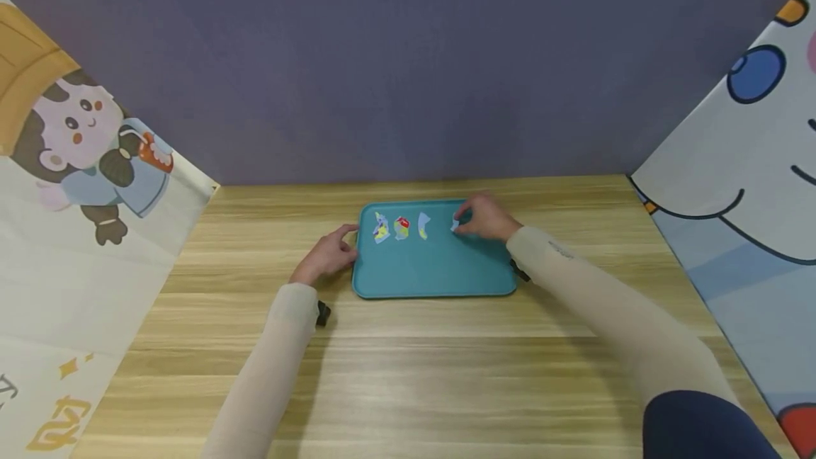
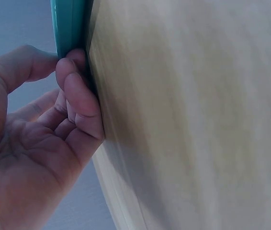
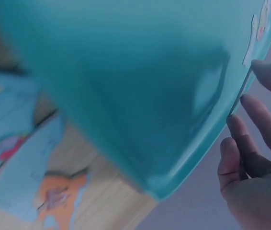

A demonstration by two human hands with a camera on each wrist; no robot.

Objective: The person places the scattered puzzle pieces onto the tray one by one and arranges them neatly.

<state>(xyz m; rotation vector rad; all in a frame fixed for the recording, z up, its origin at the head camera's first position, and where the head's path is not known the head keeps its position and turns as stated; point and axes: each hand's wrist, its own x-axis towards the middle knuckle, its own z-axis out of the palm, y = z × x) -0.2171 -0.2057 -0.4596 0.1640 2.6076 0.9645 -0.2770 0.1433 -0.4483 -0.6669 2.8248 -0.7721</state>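
A teal tray (image 1: pixel 433 271) lies on the wooden table. My left hand (image 1: pixel 329 253) is at its left side, and in the left wrist view the thumb and curled fingers (image 2: pixel 83 96) pinch the tray's rim (image 2: pixel 70 26). Over the tray's far right part, my right hand (image 1: pixel 487 218) pinches a small light-blue flat piece (image 1: pixel 455 224) between thumb and fingertips; the right wrist view shows this piece (image 3: pixel 241 91) nearly edge-on. Along the far side of the tray lie a yellow-and-purple piece (image 1: pixel 381 228), a red-and-grey piece (image 1: pixel 401 227) and a curved pale-blue piece (image 1: pixel 423 225).
Beside the tray, in the right wrist view, several printed flat pieces lie on the table, among them an orange one (image 3: pixel 61 199) and a blue one (image 3: pixel 28 167). A dark panel (image 1: pixel 408 69) rises behind the table (image 1: pixel 408 374); cartoon-printed panels (image 1: pixel 51 246) flank it.
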